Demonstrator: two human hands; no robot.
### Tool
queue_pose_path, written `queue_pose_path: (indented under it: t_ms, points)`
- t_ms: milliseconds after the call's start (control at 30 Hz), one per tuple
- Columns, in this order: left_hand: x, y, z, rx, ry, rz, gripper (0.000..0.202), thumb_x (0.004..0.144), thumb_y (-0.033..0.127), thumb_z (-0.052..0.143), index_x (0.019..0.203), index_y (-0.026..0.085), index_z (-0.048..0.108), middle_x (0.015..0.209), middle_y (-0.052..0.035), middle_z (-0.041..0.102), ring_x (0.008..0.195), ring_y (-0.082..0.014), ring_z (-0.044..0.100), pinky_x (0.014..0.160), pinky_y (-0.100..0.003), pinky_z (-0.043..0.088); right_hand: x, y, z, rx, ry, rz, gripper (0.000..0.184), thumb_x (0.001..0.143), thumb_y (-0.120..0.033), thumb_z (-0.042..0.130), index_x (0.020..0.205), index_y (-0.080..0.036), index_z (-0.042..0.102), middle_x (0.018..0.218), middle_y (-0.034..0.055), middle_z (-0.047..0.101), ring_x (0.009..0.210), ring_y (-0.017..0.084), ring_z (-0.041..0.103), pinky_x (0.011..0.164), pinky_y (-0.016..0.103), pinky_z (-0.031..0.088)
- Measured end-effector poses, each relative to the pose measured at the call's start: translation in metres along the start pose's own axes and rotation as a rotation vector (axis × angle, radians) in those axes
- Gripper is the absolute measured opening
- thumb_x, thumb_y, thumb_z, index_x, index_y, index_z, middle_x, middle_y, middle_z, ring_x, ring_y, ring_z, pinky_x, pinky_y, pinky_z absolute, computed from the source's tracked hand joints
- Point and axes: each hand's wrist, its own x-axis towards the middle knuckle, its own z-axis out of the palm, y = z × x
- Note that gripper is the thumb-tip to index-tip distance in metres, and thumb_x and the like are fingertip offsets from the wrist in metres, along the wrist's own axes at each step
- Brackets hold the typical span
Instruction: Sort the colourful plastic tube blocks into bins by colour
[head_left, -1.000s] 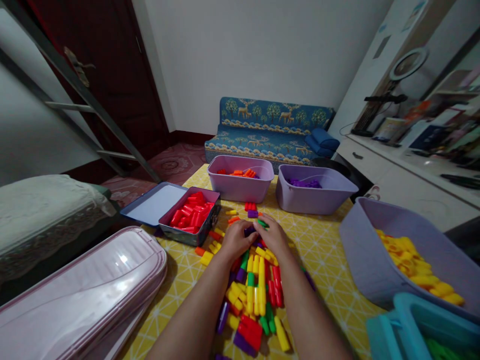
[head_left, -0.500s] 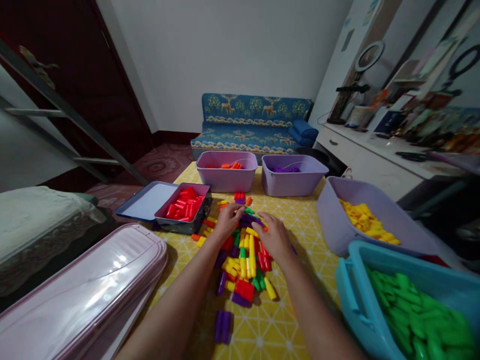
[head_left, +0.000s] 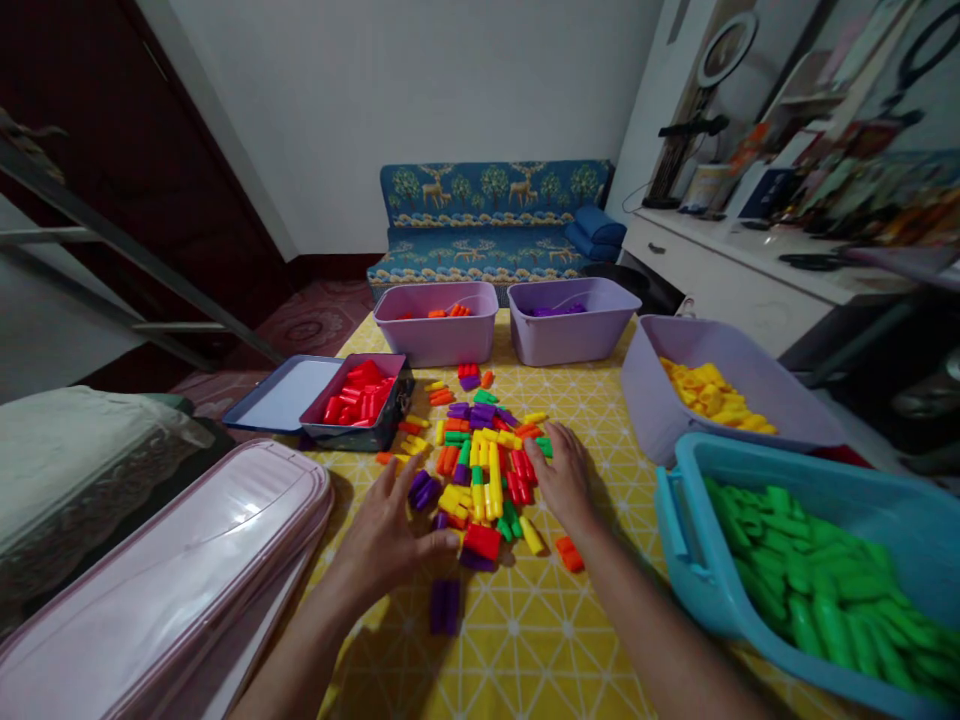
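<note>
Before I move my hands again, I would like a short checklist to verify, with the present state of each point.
1. Left hand free: ok, spread open beside the loose pieces.
2. Right hand free: cannot tell, a green piece lies against or near it.
3. Hinged box open: ok, lid folded back.
4. Loose pieces all one colour: not ok, several colours are mixed.
5. Teal bin uncovered: ok, green contents show inside.
</note>
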Motion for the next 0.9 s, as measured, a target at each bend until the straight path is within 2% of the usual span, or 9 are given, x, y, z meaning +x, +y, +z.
queue_pose_path:
  t_ms: [100, 233, 300, 367, 467, 567, 733, 800, 900]
  points:
    - [-0.017, 0.01, 0.016, -0.009, -0.114, 0.138, 0.121, 0.046, 0.066, 0.08, 0.147, 0.023, 0.03, 0.155, -0.0218, 0.017, 0.139, -0.0471, 0.023, 0.103, -0.063, 0.037, 0.005, -0.026, 0.0, 0.099, -0.204, -0.02, 0.065, 0.088, -0.056, 0.043, 0.135, -0.012, 0.048, 0.144, 0.0184, 0.043, 0.137, 0.03, 0.035, 0.114, 0.049, 0.027]
    - [-0.029, 0.033, 0.028, -0.105, -0.116, 0.224, 0.107, 0.067, 0.052, 0.075, 0.151, 0.029, 0.013, 0.159, -0.0143, -0.003, 0.143, -0.0403, 0.019, 0.105, -0.056, 0.041, -0.015, -0.048, -0.034, 0.182, -0.496, -0.129, 0.067, 0.09, -0.057, 0.038, 0.147, -0.022, 0.03, 0.153, 0.0111, 0.032, 0.14, 0.025, 0.031, 0.113, 0.047, 0.03]
    - [-0.042, 0.035, 0.022, -0.102, -0.119, 0.231, 0.101, 0.072, 0.051, 0.071, 0.151, 0.031, 0.011, 0.16, -0.0112, -0.008, 0.144, -0.0387, 0.019, 0.105, -0.055, 0.042, -0.042, -0.04, -0.062, 0.065, -0.482, -0.214, 0.076, 0.085, -0.059, 0.048, 0.149, -0.027, 0.024, 0.156, 0.0084, 0.025, 0.144, 0.027, 0.02, 0.116, 0.052, 0.02]
    - [-0.059, 0.03, 0.013, -0.031, -0.08, 0.242, 0.107, 0.067, 0.058, 0.072, 0.151, 0.033, 0.011, 0.16, -0.0098, -0.003, 0.143, -0.0417, 0.016, 0.105, -0.061, 0.039, -0.074, -0.022, -0.087, -0.089, -0.433, -0.227, 0.095, 0.072, -0.061, 0.065, 0.15, -0.032, 0.017, 0.158, 0.0059, 0.018, 0.146, 0.032, 0.012, 0.116, 0.06, 0.013]
    - [-0.082, 0.021, 0.01, 0.107, -0.099, 0.266, 0.112, 0.061, 0.065, 0.072, 0.151, 0.033, 0.014, 0.16, -0.0104, 0.006, 0.143, -0.0451, 0.014, 0.107, -0.068, 0.031, -0.115, 0.006, -0.102, -0.205, -0.401, -0.197, 0.115, 0.063, -0.054, 0.076, 0.151, -0.033, 0.006, 0.16, 0.0076, 0.007, 0.145, 0.036, 0.01, 0.113, 0.063, 0.02]
    - [-0.084, 0.024, 0.028, 0.154, -0.072, 0.257, 0.092, 0.076, 0.056, 0.063, 0.151, 0.03, 0.017, 0.16, -0.0099, 0.006, 0.144, -0.0418, 0.015, 0.11, -0.066, 0.027, -0.124, 0.008, -0.092, -0.2, -0.401, -0.162, 0.112, 0.067, -0.046, 0.075, 0.152, -0.028, 0.004, 0.16, 0.0086, 0.002, 0.146, 0.035, 0.006, 0.114, 0.06, 0.022]
    - [-0.054, 0.051, 0.07, 0.012, 0.019, 0.217, 0.059, 0.093, 0.03, 0.045, 0.149, 0.028, 0.025, 0.16, -0.0097, 0.007, 0.145, -0.0322, 0.017, 0.11, -0.056, 0.035, -0.091, -0.021, -0.054, -0.006, -0.3, -0.189, 0.079, 0.084, -0.017, 0.048, 0.152, -0.025, 0.009, 0.159, 0.0067, 0.013, 0.146, 0.025, 0.011, 0.117, 0.051, 0.024]
    - [-0.04, 0.059, 0.072, -0.053, 0.011, 0.249, 0.056, 0.093, 0.03, 0.045, 0.147, 0.027, 0.029, 0.159, -0.0109, 0.012, 0.144, -0.032, 0.019, 0.108, -0.055, 0.037, -0.073, -0.027, -0.04, 0.131, -0.208, -0.178, 0.071, 0.085, -0.011, 0.039, 0.15, -0.023, 0.015, 0.157, 0.007, 0.022, 0.145, 0.019, 0.017, 0.118, 0.045, 0.025]
    - [-0.017, 0.062, 0.052, -0.081, -0.061, 0.301, 0.052, 0.092, 0.037, 0.048, 0.142, 0.027, 0.04, 0.153, -0.0107, 0.027, 0.138, -0.0317, 0.033, 0.105, -0.05, 0.042, -0.038, -0.027, -0.023, 0.283, -0.07, -0.118, 0.059, 0.084, -0.012, 0.037, 0.143, -0.019, 0.032, 0.149, 0.0084, 0.036, 0.14, 0.017, 0.029, 0.116, 0.04, 0.029]
